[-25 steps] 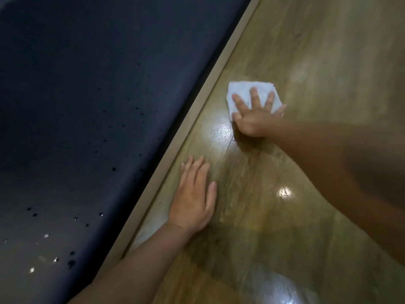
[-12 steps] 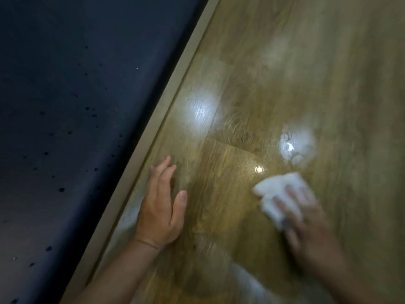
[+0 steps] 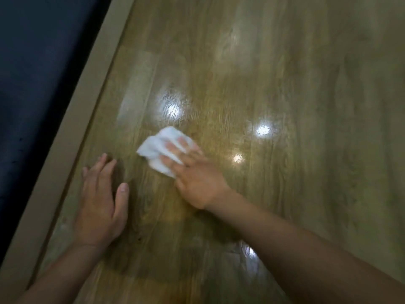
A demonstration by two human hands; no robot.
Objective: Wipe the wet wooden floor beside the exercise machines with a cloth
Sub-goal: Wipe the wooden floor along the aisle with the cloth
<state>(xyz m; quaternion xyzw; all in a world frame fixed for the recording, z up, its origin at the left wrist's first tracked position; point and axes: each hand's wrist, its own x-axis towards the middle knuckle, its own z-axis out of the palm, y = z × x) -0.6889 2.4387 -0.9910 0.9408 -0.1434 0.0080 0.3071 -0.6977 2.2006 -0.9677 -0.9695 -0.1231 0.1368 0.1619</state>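
A crumpled white cloth (image 3: 156, 148) lies on the glossy wooden floor (image 3: 285, 84) near the middle of the view. My right hand (image 3: 197, 178) presses on the cloth's right part, fingers spread over it and blurred by motion. My left hand (image 3: 100, 205) rests flat on the floor to the left, palm down, fingers apart, holding nothing. The floor shines with bright light reflections around the cloth.
A pale strip (image 3: 65, 139) runs diagonally along the floor's left edge. Beyond it lies a dark blue surface (image 3: 32, 62) filling the upper left. Open wooden floor stretches to the right and far side.
My right hand swept the cloth from the far spot by the strip toward me and right, then back left toward my left hand. My left hand stayed flat on the floor.
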